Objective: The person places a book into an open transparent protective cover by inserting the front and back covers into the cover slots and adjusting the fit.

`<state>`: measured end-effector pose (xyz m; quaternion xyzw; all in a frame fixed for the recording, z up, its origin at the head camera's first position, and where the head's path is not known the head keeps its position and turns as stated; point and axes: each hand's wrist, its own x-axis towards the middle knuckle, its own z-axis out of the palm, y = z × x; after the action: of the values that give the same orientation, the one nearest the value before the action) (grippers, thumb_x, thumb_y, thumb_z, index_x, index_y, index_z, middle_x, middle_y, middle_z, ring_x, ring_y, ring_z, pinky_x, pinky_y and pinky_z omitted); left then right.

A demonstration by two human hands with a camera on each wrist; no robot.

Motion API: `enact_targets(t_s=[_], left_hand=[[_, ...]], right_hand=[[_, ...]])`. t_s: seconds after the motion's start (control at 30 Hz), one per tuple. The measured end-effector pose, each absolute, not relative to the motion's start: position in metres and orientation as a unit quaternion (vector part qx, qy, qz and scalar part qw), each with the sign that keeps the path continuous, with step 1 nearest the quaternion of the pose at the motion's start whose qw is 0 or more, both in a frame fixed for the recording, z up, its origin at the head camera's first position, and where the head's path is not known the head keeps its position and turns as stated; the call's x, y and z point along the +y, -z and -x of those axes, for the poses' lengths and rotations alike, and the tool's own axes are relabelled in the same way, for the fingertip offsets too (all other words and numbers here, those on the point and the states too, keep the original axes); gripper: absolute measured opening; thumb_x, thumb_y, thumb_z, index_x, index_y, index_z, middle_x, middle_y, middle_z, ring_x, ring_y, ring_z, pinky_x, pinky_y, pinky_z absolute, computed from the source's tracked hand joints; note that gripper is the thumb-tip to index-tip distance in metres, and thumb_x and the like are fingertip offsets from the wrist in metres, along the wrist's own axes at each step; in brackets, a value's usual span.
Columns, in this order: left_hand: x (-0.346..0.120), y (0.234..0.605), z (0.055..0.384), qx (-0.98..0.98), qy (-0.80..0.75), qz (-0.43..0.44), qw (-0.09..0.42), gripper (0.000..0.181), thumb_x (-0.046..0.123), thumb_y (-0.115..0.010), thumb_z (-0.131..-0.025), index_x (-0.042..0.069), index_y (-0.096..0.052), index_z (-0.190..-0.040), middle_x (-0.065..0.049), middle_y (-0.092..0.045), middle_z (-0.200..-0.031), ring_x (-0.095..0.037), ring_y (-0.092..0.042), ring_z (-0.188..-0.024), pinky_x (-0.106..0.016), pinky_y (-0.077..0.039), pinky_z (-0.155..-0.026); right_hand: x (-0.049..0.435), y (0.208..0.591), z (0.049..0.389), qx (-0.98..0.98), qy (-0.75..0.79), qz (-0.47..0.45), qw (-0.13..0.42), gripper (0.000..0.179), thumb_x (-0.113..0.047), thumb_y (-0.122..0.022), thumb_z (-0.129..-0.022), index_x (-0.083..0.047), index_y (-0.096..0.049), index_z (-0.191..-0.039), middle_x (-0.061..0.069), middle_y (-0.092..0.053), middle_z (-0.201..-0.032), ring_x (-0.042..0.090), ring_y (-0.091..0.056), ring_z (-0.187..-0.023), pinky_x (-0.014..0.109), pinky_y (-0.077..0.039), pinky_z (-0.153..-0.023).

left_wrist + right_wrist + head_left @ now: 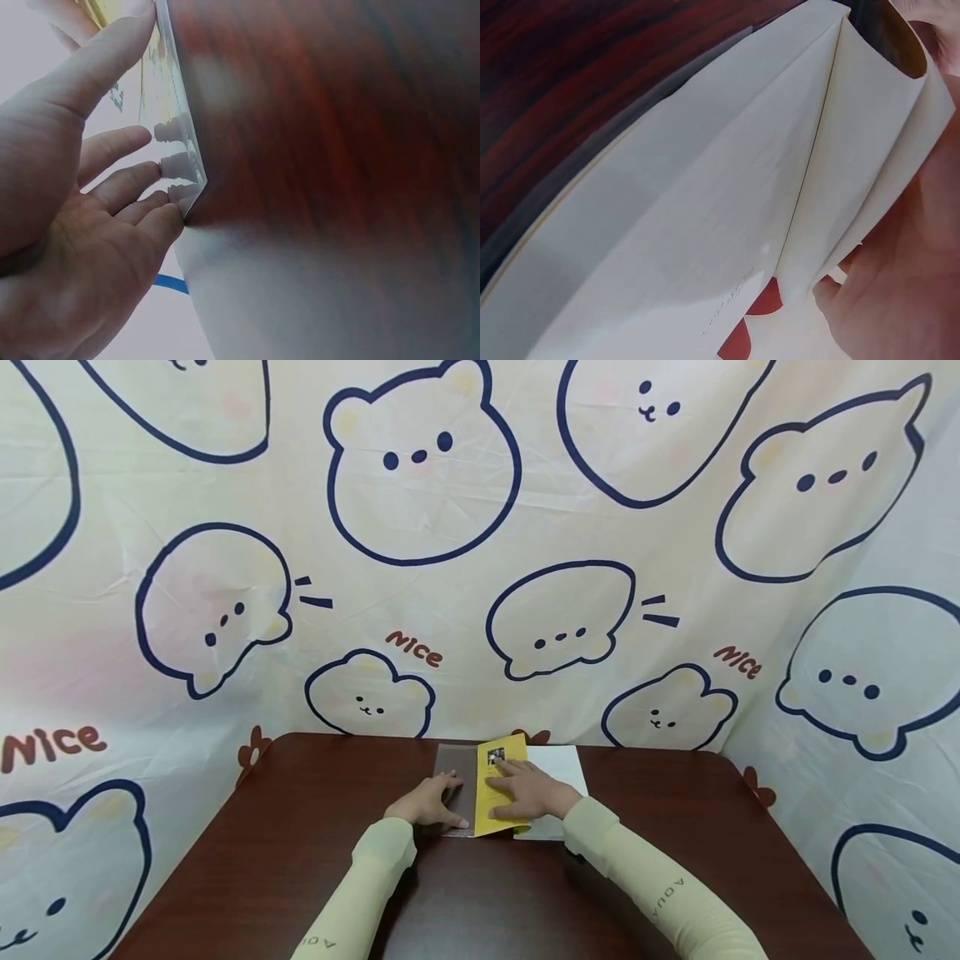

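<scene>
An open book lies near the far edge of the table, its inner cover [467, 802] grey-brown on the left. A yellow leaf [487, 814] with a small picture near its top stands slightly raised over the middle, and white pages [566, 764] show on the right. My left hand [427, 802] rests on the grey-brown side, thumb near the lower edge, fingers loosely bent. In the left wrist view its fingertips lie at the shiny cover edge [180, 105]. My right hand [532, 792] presses the yellow leaf with spread fingers. The right wrist view shows white pages [667, 187] bowed beside that hand.
The dark red-brown table [300, 852] extends on both sides of the book and in front of it. A pale curtain [420, 610] printed with bear outlines hangs close behind the table and along its sides.
</scene>
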<state>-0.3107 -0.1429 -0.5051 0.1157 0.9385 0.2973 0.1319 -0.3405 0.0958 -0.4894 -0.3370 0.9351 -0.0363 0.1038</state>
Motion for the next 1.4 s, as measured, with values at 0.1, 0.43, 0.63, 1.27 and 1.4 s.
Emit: enact_targets(t_s=[0.1,0.43,0.63,1.27,1.4], left_hand=[[-0.143,0.504,0.311,0.938,-0.3,-0.114,0.134,0.082,0.033,-0.09,-0.078,0.01,-0.054,-0.148,-0.015,-0.035,-0.163,-0.04,-0.03,-0.151,-0.061,-0.032,-0.117],[-0.144,0.504,0.311,0.933,-0.312,-0.122,0.132,0.083,0.031,-0.09,-0.078,0.009,-0.053,-0.148,-0.015,-0.035,-0.164,-0.039,-0.027,-0.153,-0.06,-0.029,-0.119],[-0.144,0.505,0.313,0.934,-0.31,-0.119,0.129,0.082,0.028,-0.091,-0.077,0.009,-0.054,-0.147,-0.015,-0.036,-0.163,-0.039,-0.028,-0.152,-0.061,-0.03,-0.118],[-0.145,0.508,0.314,0.932,-0.316,-0.115,0.131,0.081,0.03,-0.091,-0.077,0.011,-0.056,-0.146,-0.013,-0.036,-0.163,-0.039,-0.027,-0.152,-0.062,-0.029,-0.118],[-0.144,0.509,0.315,0.932,-0.316,-0.117,0.131,0.081,0.031,-0.091,-0.076,0.012,-0.056,-0.147,-0.013,-0.036,-0.163,-0.039,-0.027,-0.152,-0.062,-0.029,-0.118]], right_hand=[[0.096,0.489,0.342,0.935,0.032,0.335,0.114,0.071,-0.06,-0.054,-0.096,-0.02,-0.045,-0.155,0.013,-0.029,-0.166,0.036,-0.025,-0.153,0.053,-0.021,-0.124],[0.093,0.48,0.342,0.938,0.013,0.318,0.138,0.069,-0.057,-0.058,-0.095,-0.023,-0.048,-0.154,0.011,-0.036,-0.163,0.034,-0.03,-0.152,0.051,-0.028,-0.122],[0.092,0.477,0.342,0.938,0.017,0.311,0.151,0.069,-0.057,-0.061,-0.094,-0.023,-0.048,-0.153,0.01,-0.034,-0.164,0.034,-0.028,-0.153,0.052,-0.028,-0.122],[0.091,0.484,0.346,0.933,0.043,0.319,0.159,0.069,-0.055,-0.06,-0.095,-0.022,-0.046,-0.155,0.011,-0.031,-0.166,0.034,-0.021,-0.155,0.055,-0.019,-0.124],[0.09,0.485,0.348,0.934,0.039,0.317,0.159,0.069,-0.055,-0.061,-0.095,-0.022,-0.047,-0.154,0.011,-0.032,-0.165,0.034,-0.022,-0.155,0.055,-0.019,-0.124]])
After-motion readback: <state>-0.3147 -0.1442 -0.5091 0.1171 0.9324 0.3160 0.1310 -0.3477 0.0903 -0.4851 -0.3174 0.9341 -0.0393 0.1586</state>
